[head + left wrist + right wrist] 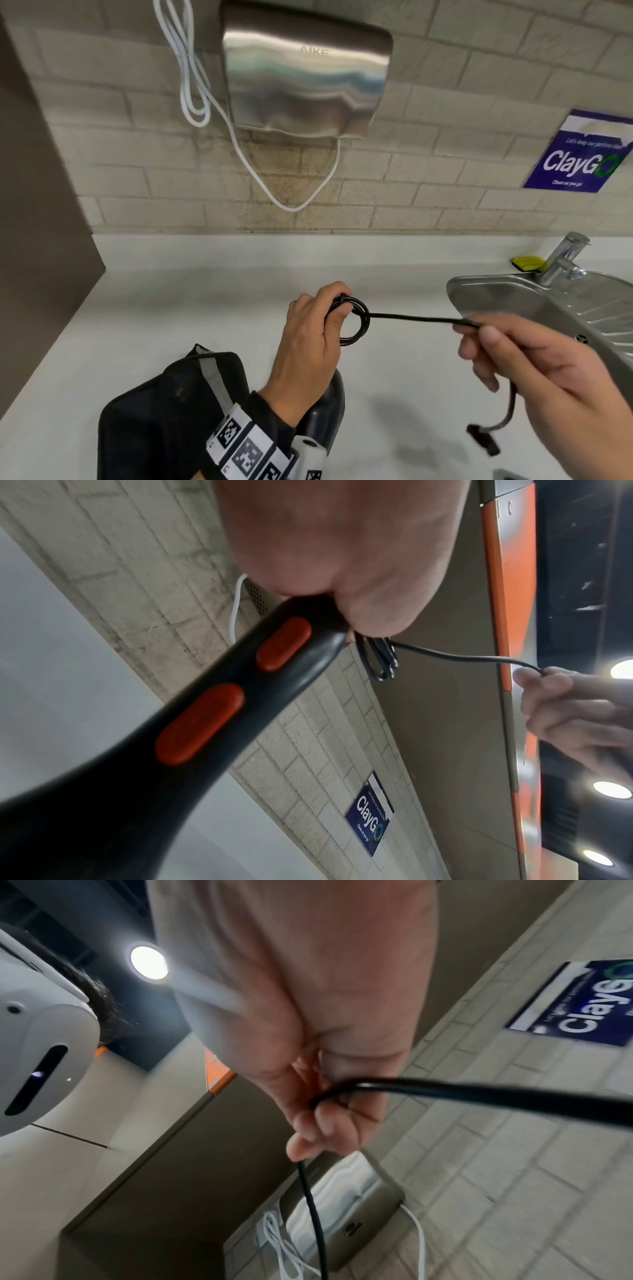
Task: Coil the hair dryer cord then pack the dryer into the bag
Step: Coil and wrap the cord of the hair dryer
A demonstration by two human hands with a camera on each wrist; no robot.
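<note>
Both hands are clamped on the cord (414, 318). Left hand (310, 346) grips the dryer (192, 723) handle and pins small black loops at its thumb; right hand (534, 370), at 3 o'clock from it, pinches the taut stretch, with the plug (483, 438) dangling at 6 o'clock below. Black bag (161, 421) lies on the counter (191, 298) under the left wrist, at 7 o'clock. Sink (507, 298) at 2 o'clock.

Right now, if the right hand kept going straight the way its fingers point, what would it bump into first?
Probably the left hand, which grips the small coil of thin black cord. The right hand points leftward along the taut cord stretched between them, with nothing else in that line. Depth is unclear, so it might pass just beside it.
</note>
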